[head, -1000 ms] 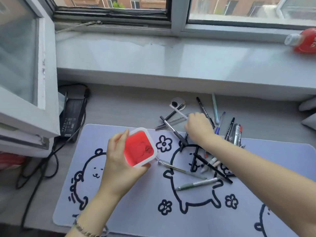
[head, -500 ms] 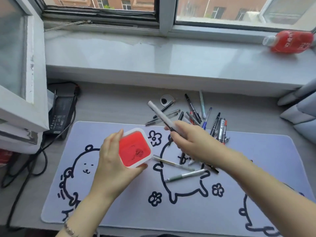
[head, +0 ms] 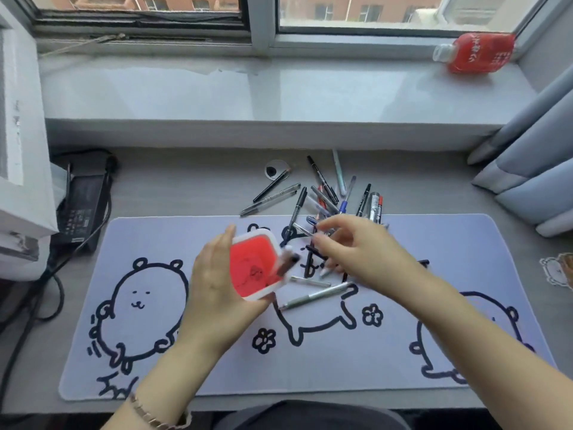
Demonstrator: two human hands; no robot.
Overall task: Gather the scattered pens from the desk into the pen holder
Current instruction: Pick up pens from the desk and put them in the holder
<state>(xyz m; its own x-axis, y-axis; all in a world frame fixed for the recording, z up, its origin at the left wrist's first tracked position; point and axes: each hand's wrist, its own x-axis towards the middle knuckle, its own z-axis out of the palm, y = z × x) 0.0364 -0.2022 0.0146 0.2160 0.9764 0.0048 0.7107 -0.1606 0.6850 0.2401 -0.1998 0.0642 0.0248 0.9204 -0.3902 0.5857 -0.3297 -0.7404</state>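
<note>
My left hand (head: pixel 217 287) grips the red pen holder (head: pixel 251 268), a square cup with a white rim, tilted with its mouth facing right and up. One dark-tipped pen (head: pixel 286 263) sticks out over its right rim. My right hand (head: pixel 356 249) hovers just right of the holder with fingers spread and nothing in them, above pens on the mat. Several scattered pens (head: pixel 325 197) lie in a pile at the mat's far edge and on the desk behind it. A silver pen (head: pixel 316 295) lies on the mat just below the holder.
A lilac desk mat (head: pixel 449 243) with bear drawings covers the desk. A power adapter (head: pixel 83 203) with cables sits at the left beside a white box (head: pixel 21 150). A red bottle (head: pixel 477 52) lies on the windowsill. Curtains (head: pixel 533 169) hang at the right.
My right hand lifted a pen from the pile, carried it left to the holder and let go; the pen now sits in the holder and the hand is open.
</note>
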